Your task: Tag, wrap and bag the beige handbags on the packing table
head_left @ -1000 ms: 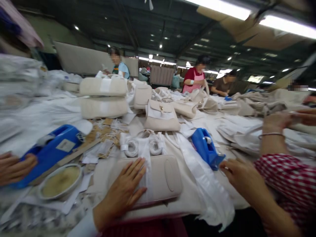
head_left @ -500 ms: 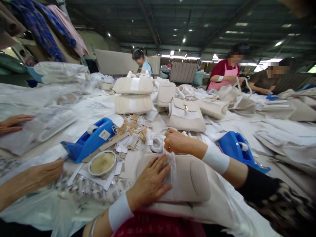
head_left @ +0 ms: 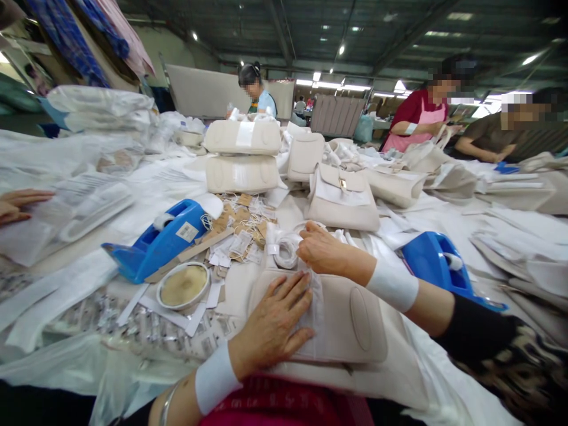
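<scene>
My left hand (head_left: 279,322) lies flat with fingers apart on a beige handbag (head_left: 337,331), which rests on its side with an oval patch facing up. A thin white wrapping strip (head_left: 316,307) crosses the bag beside my fingertips. At the bag's far edge, my right hand (head_left: 326,251) is closed, thumb and fingers pressed together near the strip's upper end. What its fingers pinch is hidden. Just left of them sits a coiled white wrapped strap (head_left: 286,251). Both wrists carry white bands. Beneath the bag, more beige material (head_left: 394,367) spreads over the table edge.
Blue tape dispensers stand left (head_left: 162,239) and right (head_left: 437,266). Near the left one are a round dish of yellowish paste (head_left: 184,285) and a heap of tags (head_left: 242,236). Stacked bags (head_left: 242,174) stand behind. A co-worker's hand (head_left: 20,204) touches plastic wrapping; other people work across the table.
The other person's forearm at the lower left has left the view, and white strips show there. My hands keep nearly the same place on the bag; the view has shifted slightly.
</scene>
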### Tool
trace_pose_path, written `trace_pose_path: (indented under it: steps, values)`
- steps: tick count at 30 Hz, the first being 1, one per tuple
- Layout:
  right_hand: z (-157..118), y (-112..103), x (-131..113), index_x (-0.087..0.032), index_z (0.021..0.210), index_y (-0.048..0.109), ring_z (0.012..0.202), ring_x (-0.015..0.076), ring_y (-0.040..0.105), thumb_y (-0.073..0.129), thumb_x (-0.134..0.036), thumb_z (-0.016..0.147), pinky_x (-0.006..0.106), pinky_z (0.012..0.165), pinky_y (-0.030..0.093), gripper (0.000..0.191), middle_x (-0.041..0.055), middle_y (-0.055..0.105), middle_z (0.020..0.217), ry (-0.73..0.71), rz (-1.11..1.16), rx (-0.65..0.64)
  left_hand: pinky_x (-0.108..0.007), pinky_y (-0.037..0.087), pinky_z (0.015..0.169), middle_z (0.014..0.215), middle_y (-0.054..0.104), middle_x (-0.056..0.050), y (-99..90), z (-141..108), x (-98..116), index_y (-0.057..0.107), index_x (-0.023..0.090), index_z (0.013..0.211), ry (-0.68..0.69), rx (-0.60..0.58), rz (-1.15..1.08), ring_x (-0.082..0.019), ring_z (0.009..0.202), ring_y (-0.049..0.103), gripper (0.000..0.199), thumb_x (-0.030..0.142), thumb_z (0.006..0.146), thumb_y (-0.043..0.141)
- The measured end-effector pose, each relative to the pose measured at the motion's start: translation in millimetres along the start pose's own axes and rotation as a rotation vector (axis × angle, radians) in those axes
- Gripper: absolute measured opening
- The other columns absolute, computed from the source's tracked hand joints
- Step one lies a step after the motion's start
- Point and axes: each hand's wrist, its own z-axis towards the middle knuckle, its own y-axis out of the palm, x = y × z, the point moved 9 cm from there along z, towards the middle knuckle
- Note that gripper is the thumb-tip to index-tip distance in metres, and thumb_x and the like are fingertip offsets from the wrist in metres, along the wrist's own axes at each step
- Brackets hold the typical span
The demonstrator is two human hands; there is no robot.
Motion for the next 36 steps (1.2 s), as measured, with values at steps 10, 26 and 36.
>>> trace_pose_path:
  steps: [10, 26, 36]
  values:
    - [15, 14, 35, -0.012, 0.106, 0.063, 0.100, 0.0278, 0.056, 0.085, -0.030, 0.069, 0.041, 0.101, 0.023, 0.047, 0.0108, 0.072, 0.089, 0.092, 0.010, 0.035, -0.049, 0.019, 0.120, 0.162, 0.020, -0.009, 3.6, -1, 0, 0.037, 0.018, 0.146, -0.015, -0.039, 0.016, -0.028, 0.150, 0.017, 0.062, 0.044, 0.092, 0.054]
    - [-125, 22, 62, -0.014, 0.131, 0.045, 0.110, 0.0276, 0.058, 0.054, -0.039, 0.090, 0.039, 0.089, 0.048, 0.049, 0.0159, 0.058, 0.123, 0.923, 0.504, 0.571, -0.049, 0.019, 0.122, 0.162, 0.023, -0.006, -5.7, -6, -4, 0.038, 0.022, 0.145, -0.054, -0.018, -0.192, -0.025, 0.150, 0.019, 0.065, 0.033, 0.086, 0.063]
    - [-172, 98, 31, -0.009, 0.140, 0.041, 0.113, 0.0325, 0.061, 0.062, -0.062, 0.073, 0.043, 0.099, 0.043, 0.088, 0.0199, 0.061, 0.125, 1.240, 1.290, 0.473, -0.058, 0.034, 0.112, 0.145, 0.045, -0.022, -11.1, -21, -78, 0.043, 0.009, 0.139, -0.622, 0.441, -0.205, -0.034, 0.137, 0.041, 0.056, 0.026, 0.086, 0.050]
